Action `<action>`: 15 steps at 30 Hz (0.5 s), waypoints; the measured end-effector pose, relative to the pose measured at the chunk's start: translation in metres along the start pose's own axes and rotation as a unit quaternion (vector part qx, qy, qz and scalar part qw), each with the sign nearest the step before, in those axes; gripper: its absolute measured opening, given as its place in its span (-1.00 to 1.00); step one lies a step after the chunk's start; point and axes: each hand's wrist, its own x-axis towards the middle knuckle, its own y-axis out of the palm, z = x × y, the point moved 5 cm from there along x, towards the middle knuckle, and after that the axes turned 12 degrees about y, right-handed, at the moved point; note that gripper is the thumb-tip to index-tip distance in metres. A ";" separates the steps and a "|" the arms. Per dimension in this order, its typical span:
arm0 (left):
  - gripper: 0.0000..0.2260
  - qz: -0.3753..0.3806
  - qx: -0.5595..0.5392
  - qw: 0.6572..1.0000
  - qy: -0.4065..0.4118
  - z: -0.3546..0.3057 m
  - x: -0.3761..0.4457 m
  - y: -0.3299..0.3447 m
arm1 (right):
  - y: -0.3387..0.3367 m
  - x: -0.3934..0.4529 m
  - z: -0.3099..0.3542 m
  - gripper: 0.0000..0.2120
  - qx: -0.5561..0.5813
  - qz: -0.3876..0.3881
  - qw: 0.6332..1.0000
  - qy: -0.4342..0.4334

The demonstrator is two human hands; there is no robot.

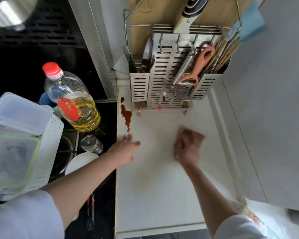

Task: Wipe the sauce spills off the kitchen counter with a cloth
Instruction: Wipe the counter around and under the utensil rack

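Observation:
A streak of red-brown sauce (126, 114) lies on the white counter (162, 195) along its left edge, just in front of the steel rack. My right hand (186, 149) is blurred and pressed on the counter's middle, closed on a brownish cloth (196, 136) that sticks out past the fingers. My left hand (126, 150) rests flat at the counter's left edge with fingers spread, its fingertips just below the sauce streak. A faint yellowish smear (141, 180) marks the counter nearer to me.
A steel utensil rack (164, 83) with knives, peeler and chopsticks stands at the counter's back, a cutting board behind it. Left, on the black stove: an oil bottle (72, 100), a small shaker jar (91, 144), a white bowl (81, 162), stacked plastic boxes (19, 144).

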 end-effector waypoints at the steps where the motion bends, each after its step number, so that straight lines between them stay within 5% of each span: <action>1: -0.42 0.014 -0.013 1.000 0.003 0.002 0.000 -0.001 | 0.021 -0.017 0.019 -0.65 -0.013 0.065 0.993 -0.097; 3: -0.36 0.040 -0.047 0.998 0.010 0.006 -0.001 0.000 | 0.044 -0.055 0.042 -0.71 -0.048 0.175 0.939 -0.291; 5: -0.33 0.059 -0.085 0.995 0.014 0.012 -0.002 0.004 | 0.031 -0.046 0.042 -0.74 -0.041 0.219 0.907 -0.357; 7: -0.32 0.061 -0.118 0.991 0.015 0.019 -0.003 0.007 | 0.009 0.003 0.032 -0.76 -0.013 0.167 0.950 -0.264; 9: -0.31 0.061 -0.137 0.989 0.015 0.021 -0.001 0.009 | -0.011 0.054 0.016 -0.75 0.015 0.046 0.998 -0.045; 11: -0.30 0.066 -0.146 0.987 0.009 0.020 0.000 0.011 | -0.003 0.061 0.025 -0.71 0.006 -0.017 0.996 0.086; 13: -0.29 0.068 -0.152 0.986 0.006 0.020 0.000 0.012 | 0.033 0.040 0.062 -0.64 -0.038 0.033 0.998 -0.035; 15: -0.26 0.064 -0.157 0.986 0.005 0.021 -0.001 0.012 | 0.065 0.003 0.091 -0.66 -0.067 0.165 0.946 -0.270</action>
